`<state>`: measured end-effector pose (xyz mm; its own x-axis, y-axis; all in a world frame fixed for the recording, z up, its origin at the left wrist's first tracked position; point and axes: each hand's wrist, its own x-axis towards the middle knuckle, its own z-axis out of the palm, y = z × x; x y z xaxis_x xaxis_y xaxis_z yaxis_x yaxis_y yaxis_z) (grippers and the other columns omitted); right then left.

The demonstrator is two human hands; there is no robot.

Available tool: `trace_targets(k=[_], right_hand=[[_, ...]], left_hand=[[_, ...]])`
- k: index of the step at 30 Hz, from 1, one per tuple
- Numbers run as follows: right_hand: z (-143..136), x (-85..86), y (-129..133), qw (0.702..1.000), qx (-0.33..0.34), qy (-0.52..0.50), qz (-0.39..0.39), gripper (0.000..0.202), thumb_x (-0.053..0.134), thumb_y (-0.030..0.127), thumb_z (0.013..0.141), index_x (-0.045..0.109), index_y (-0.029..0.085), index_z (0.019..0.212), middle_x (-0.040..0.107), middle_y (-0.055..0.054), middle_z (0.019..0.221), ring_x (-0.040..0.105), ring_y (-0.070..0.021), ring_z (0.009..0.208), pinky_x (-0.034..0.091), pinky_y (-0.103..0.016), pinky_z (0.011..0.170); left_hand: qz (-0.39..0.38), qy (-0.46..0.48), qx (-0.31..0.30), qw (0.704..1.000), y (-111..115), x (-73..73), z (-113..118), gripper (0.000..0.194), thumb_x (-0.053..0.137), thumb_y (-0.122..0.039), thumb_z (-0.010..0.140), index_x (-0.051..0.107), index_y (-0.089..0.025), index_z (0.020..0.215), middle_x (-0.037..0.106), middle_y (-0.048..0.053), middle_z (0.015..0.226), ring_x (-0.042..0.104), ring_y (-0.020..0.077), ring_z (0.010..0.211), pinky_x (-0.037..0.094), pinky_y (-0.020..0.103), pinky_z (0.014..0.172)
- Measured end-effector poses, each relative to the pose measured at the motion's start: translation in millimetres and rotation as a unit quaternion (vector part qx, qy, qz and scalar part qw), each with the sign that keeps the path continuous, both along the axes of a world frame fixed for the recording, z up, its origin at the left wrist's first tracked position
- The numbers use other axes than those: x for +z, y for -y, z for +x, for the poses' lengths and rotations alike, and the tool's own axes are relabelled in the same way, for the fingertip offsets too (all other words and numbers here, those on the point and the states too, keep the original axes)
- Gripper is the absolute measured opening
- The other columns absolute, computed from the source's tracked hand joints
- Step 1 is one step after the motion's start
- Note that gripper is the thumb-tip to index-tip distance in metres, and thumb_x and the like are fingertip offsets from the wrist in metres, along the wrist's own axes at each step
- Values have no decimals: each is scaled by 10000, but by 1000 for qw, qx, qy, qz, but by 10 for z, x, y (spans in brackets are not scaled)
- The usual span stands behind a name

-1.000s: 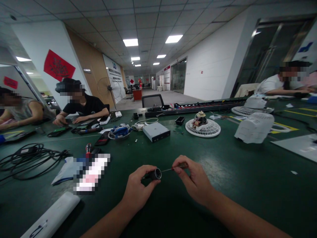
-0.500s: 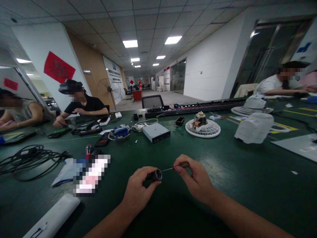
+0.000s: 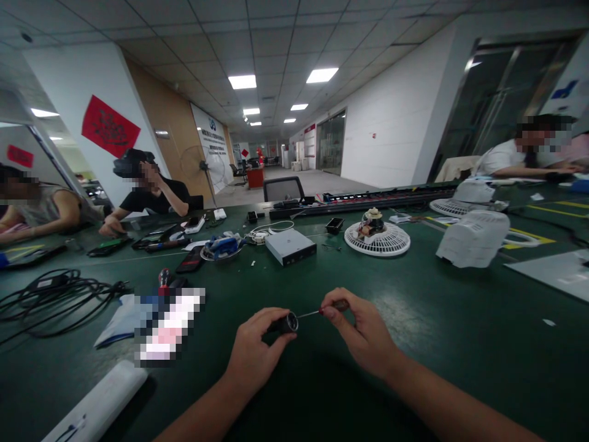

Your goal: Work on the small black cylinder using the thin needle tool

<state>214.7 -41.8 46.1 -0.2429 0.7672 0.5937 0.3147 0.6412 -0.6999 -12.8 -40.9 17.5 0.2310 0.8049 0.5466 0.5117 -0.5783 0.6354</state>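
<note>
Near the middle of the green table, my left hand (image 3: 256, 350) is closed round a short black cylindrical part (image 3: 288, 322), its round open end turned to the right. My right hand (image 3: 363, 328) grips the handle of a small screwdriver (image 3: 341, 305). The thin shaft points left, and its tip is at the rim of the black part; whether it touches cannot be made out. Both hands are just above the table.
A grey metal box (image 3: 291, 247) lies beyond my hands, with a white fan grille (image 3: 377, 239) to its right. White housing (image 3: 473, 238) stands farther right. Black cables (image 3: 59, 301) and a white case (image 3: 99, 402) are at left. People sit across the table.
My left hand and the black part have shifted slightly left. The screwdriver has moved slightly left with my right hand. Across the table, a person has raised a hand to their head.
</note>
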Motion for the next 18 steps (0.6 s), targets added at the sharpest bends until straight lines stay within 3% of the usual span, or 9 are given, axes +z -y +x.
trace_targets(k=[11, 16, 18], right_hand=[[-2, -23, -46, 999, 33, -19, -29, 169, 524, 319, 976, 622, 209, 892, 642, -14, 772, 610, -159, 699, 468, -271, 642], [20, -43, -87, 999, 3, -30, -45, 174, 536, 333, 976, 630, 204, 907, 661, -16, 787, 629, -161, 724, 473, -273, 666], [24, -47, -96, 998, 30, -31, -47, 198, 532, 351, 978, 628, 200, 895, 653, -14, 783, 630, -159, 719, 482, -271, 663]], left_hand=[[1, 1, -16, 1000, -12, 29, -1, 304, 751, -104, 762, 729, -230, 1039, 754, 53, 1031, 716, 229, 944, 594, 410, 880], [12, 1, 0, 1000, -7, 23, -3, 357, 782, -71, 722, 728, -226, 1039, 756, 47, 1034, 719, 224, 942, 593, 392, 880], [16, -6, -12, 1000, -10, 13, -5, 353, 782, -70, 724, 731, -229, 1035, 758, 42, 1029, 720, 220, 937, 594, 383, 873]])
